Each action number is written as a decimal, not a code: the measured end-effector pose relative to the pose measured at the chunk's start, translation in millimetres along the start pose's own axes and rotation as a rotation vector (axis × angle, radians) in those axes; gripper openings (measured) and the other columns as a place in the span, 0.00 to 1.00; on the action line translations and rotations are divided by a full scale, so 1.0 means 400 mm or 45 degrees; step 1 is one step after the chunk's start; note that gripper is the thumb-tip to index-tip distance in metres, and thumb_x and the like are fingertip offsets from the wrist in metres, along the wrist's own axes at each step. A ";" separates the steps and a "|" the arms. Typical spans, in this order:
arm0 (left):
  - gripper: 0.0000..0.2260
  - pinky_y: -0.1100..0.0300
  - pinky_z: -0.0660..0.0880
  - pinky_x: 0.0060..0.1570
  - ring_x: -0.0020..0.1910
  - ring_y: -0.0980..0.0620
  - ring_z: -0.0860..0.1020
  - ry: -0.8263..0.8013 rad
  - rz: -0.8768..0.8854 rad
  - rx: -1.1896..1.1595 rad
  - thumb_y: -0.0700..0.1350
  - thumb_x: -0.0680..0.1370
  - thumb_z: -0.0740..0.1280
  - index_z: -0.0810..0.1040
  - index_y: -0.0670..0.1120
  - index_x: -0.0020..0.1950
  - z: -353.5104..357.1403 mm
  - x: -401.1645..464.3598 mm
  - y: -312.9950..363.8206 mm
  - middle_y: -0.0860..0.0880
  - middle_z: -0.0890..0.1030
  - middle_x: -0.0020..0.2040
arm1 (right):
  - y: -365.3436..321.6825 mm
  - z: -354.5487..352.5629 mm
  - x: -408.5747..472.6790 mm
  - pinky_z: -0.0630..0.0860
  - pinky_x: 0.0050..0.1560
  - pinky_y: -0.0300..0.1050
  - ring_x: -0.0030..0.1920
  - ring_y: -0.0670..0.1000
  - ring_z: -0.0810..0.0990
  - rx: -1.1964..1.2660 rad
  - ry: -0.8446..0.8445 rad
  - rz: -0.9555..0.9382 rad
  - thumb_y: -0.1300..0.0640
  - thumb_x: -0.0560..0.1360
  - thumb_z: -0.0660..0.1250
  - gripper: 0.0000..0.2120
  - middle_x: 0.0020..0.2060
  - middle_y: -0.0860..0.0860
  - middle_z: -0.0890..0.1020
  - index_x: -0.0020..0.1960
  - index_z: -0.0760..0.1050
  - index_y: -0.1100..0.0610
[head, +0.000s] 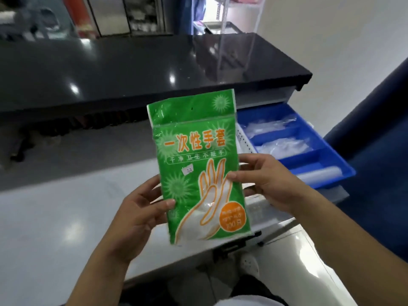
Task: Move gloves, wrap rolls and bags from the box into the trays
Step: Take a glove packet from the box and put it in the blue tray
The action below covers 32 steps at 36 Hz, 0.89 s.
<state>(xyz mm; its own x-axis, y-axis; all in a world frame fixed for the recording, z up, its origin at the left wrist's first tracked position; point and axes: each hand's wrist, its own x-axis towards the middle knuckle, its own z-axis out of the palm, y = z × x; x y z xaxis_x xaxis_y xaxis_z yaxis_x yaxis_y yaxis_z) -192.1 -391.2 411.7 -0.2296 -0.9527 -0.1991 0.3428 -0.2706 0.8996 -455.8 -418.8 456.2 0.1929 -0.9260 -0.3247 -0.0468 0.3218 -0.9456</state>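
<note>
Both hands, left hand [141, 208] and right hand [262, 182], pinch the green glove pack [198, 164] upright between them; the blue tray [326, 151] sits beyond the right hand, so the pack probably goes down flat into a free compartment.

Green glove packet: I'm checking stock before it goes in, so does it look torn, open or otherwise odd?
Nothing stands out. The green plastic glove packet looks sealed and whole, held upright between the left hand and right hand, with a small white sticker on its front.
</note>
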 end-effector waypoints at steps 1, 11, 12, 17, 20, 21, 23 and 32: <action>0.28 0.47 0.82 0.43 0.54 0.37 0.83 0.003 0.006 0.020 0.38 0.63 0.73 0.79 0.47 0.64 0.031 0.023 0.001 0.40 0.82 0.59 | -0.010 -0.032 0.001 0.81 0.46 0.53 0.49 0.59 0.85 -0.005 0.020 -0.027 0.63 0.69 0.73 0.17 0.50 0.58 0.86 0.57 0.81 0.58; 0.25 0.48 0.81 0.50 0.52 0.45 0.84 0.083 0.180 0.052 0.36 0.67 0.71 0.78 0.46 0.64 0.413 0.294 -0.041 0.46 0.84 0.58 | -0.151 -0.440 0.071 0.81 0.37 0.46 0.42 0.53 0.86 -0.097 0.118 -0.344 0.69 0.70 0.70 0.12 0.43 0.53 0.87 0.51 0.83 0.58; 0.26 0.49 0.81 0.49 0.52 0.46 0.84 0.107 0.198 0.021 0.37 0.66 0.72 0.78 0.46 0.64 0.453 0.323 -0.049 0.46 0.84 0.57 | -0.169 -0.477 0.080 0.81 0.35 0.44 0.41 0.51 0.86 -0.106 0.114 -0.384 0.70 0.70 0.71 0.12 0.42 0.52 0.87 0.50 0.83 0.58; 0.20 0.48 0.81 0.51 0.53 0.45 0.83 0.222 0.262 -0.018 0.37 0.69 0.70 0.79 0.47 0.61 0.620 0.464 -0.098 0.45 0.85 0.55 | -0.242 -0.651 0.122 0.78 0.32 0.36 0.35 0.47 0.85 -0.192 0.045 -0.530 0.72 0.70 0.70 0.13 0.36 0.50 0.87 0.50 0.83 0.59; 0.17 0.49 0.80 0.51 0.49 0.47 0.84 0.339 0.224 0.039 0.39 0.71 0.72 0.80 0.48 0.59 0.682 0.529 -0.143 0.45 0.85 0.54 | -0.264 -0.737 0.150 0.80 0.37 0.38 0.38 0.49 0.86 -0.322 0.026 -0.588 0.73 0.70 0.70 0.14 0.38 0.50 0.87 0.51 0.83 0.58; 0.16 0.51 0.80 0.51 0.49 0.47 0.84 0.369 0.192 0.091 0.38 0.73 0.72 0.80 0.49 0.59 0.693 0.543 -0.162 0.45 0.85 0.54 | -0.268 -0.763 0.160 0.81 0.39 0.40 0.38 0.48 0.86 -0.419 0.036 -0.622 0.72 0.70 0.71 0.15 0.38 0.50 0.87 0.51 0.83 0.56; 0.16 0.55 0.80 0.49 0.52 0.44 0.83 0.388 0.105 0.223 0.36 0.75 0.71 0.80 0.49 0.61 0.702 0.560 -0.201 0.44 0.84 0.56 | -0.270 -0.814 0.182 0.82 0.41 0.44 0.38 0.46 0.85 -0.708 0.095 -0.717 0.69 0.70 0.73 0.16 0.39 0.49 0.87 0.51 0.84 0.51; 0.13 0.46 0.78 0.58 0.53 0.51 0.83 0.520 0.062 0.751 0.35 0.76 0.69 0.83 0.50 0.56 0.660 0.540 -0.239 0.53 0.86 0.51 | -0.236 -0.990 0.261 0.77 0.45 0.53 0.39 0.55 0.81 -1.307 0.302 -0.837 0.61 0.71 0.73 0.14 0.41 0.51 0.86 0.55 0.84 0.48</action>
<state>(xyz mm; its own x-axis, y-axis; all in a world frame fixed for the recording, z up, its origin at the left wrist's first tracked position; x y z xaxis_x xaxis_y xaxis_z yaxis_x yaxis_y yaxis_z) -514.8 -534.5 385.3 0.1717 -0.9687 -0.1791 -0.2321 -0.2164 0.9483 -819.2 -624.0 504.3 0.2934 -0.9001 0.3221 -0.7739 -0.4214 -0.4727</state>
